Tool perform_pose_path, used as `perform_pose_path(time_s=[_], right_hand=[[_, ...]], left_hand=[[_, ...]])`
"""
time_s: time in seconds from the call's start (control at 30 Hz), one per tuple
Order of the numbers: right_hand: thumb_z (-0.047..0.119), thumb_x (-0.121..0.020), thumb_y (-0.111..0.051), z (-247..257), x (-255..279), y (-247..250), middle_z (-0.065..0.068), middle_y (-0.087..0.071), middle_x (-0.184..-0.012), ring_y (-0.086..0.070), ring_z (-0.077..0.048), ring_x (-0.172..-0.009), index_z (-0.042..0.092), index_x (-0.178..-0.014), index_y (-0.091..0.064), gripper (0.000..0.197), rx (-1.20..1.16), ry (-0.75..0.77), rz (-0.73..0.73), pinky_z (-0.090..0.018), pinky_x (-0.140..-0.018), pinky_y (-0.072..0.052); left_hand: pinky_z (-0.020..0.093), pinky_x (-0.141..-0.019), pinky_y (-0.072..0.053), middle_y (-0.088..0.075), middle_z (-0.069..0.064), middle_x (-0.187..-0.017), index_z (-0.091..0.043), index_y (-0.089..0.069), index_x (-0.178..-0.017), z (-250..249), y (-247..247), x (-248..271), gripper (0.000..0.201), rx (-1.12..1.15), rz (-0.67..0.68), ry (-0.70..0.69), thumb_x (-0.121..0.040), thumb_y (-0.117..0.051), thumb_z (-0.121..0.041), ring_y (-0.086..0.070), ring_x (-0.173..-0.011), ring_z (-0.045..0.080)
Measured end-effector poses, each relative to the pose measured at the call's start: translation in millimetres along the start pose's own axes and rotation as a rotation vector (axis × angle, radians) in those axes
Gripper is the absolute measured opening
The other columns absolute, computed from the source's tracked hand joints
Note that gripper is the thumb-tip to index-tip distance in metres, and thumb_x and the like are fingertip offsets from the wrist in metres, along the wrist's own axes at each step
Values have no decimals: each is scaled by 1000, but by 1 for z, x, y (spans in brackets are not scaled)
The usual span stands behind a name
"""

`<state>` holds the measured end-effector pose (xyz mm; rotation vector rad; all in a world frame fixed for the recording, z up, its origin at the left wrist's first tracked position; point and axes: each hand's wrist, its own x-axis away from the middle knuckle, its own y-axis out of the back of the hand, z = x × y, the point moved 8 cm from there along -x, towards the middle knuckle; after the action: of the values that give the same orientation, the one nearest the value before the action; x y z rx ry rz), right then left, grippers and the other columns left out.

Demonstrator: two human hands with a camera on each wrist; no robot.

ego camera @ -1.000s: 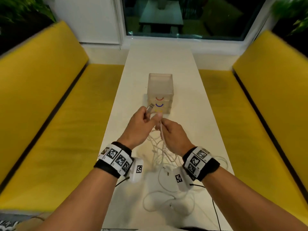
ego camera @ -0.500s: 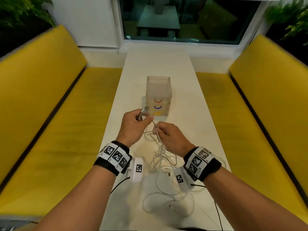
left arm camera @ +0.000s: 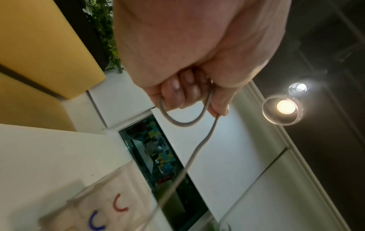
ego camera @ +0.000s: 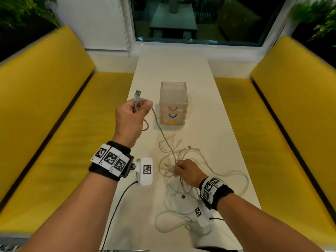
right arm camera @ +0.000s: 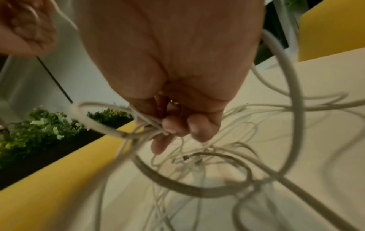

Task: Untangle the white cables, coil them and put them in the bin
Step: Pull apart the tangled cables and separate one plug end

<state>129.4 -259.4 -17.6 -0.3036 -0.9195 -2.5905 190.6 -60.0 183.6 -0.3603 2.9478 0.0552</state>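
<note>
**Q:** White cables, still one big knot on the table? Looking at the head view and can't tell what's free yet.

**A:** Mostly knotted, yeah. Left hand fisted round one cable just below its USB plug, plug sticking up past the knuckles. Wrist view shows fingers curled tight on it, with a small loop hanging under the fist. Right hand pinching a bunch of strands at the near side of the tangle (fingers closed on several at once, can't count them).

**Q:** So which way to pull?

**A:** Along the one taut-ish line. Runs from the left fist, up and to the left, diagonally down to the right hand's pinch, low and closer to the body. Passes just beside the bin on its left. Probably best to draw the plug end further along that same axis, away from the pile, while the right hand pins the rest.

**Q:** Bin got anything in it?

**A:** Looks empty from here, though frosted walls, so not certain. Sits mid-table beyond the tangle, nearer the left hand. Coiling not started, judging by the loose loops everywhere. Snag risk where strands cross under the right hand.
</note>
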Motion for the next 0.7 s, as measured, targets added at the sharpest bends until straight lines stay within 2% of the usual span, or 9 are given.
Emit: perform_pose_path(time_s=[0.07, 0.13, 0.23, 0.3, 0.37, 0.5, 0.57, 0.63, 0.7], right_hand=[[5, -92, -45, 6, -1, 12, 4, -70, -80, -68, -11, -84, 9, -69, -66, 31, 8, 1, -94, -26, -76, -47], [9, -96, -48, 15, 0, 27, 3, -71, -77, -67, -4, -73, 8, -75, -65, 27, -57, 7, -214, -19, -66, -48], [9, -95, -54, 26, 3, 44, 1, -69, -72, -69, -7, -61, 13, -81, -61, 16, -181, 14, -347, -22, -57, -53], [9, -93, -54, 32, 6, 49, -5, -70, -76, -71, -16, -66, 10, -86, -60, 10, -194, 8, -381, -32, -62, -56], [11, -91, -55, 37, 7, 51, -6, -71, -77, -71, -21, -70, 11, -86, -60, 7, -177, 13, -386, -34, -63, -56], [15, -90, -61, 58, 12, 49, 7, -64, -64, -60, -1, -56, 22, -87, -59, 8, -59, 89, -330, -15, -51, -42], [9, -88, -59, 68, 15, 48, 8, -55, -54, -51, -1, -45, 32, -76, -51, 27, 12, 114, -316, -15, -46, -33], [10, -87, -57, 72, 19, 48, 6, -55, -51, -50, -6, -44, 33, -73, -56, 27, 43, 121, -314, -24, -48, -36], [21, -87, -59, 74, 23, 46, 7, -64, -64, -59, -9, -59, 29, -97, -68, 15, 79, 121, -303, -31, -57, -47]], left_hand=[[19, -51, -36, -41, -13, -57, -13, -70, -90, 13, -4, 4, 14, -62, 24, 19, -86, -79, -22, -35, -48, 3], [25, -53, -33, -31, -7, -67, -13, -64, -106, 28, -9, 11, 41, -96, 57, 28, -78, -85, -34, -29, -56, 9], [27, -69, -36, -36, -7, -88, -21, -52, -117, 33, -11, 23, 62, -139, 20, 13, -71, -89, -40, -34, -78, 13], [20, -69, -36, -39, -11, -86, -18, -51, -115, 32, -15, 31, 55, -171, 10, -38, -75, -86, -32, -36, -77, 8], [21, -60, -36, -40, -10, -73, -14, -57, -99, 32, -29, 37, 37, -249, 104, -72, -78, -84, -28, -37, -63, 6], [28, -52, -34, -37, -9, -56, -21, -67, -75, 59, -58, 55, 25, -413, 341, 1, -75, -84, -39, -33, -49, 12], [26, -50, -31, -35, -10, -52, -23, -70, -76, 67, -62, 60, 23, -413, 315, 26, -74, -84, -42, -30, -47, 10], [25, -49, -31, -37, -11, -49, -21, -70, -73, 69, -60, 59, 20, -388, 253, 33, -77, -84, -36, -31, -45, 9], [25, -48, -35, -46, -9, -46, -20, -71, -70, 70, -58, 55, 18, -396, 228, 44, -79, -82, -31, -35, -42, 8]])
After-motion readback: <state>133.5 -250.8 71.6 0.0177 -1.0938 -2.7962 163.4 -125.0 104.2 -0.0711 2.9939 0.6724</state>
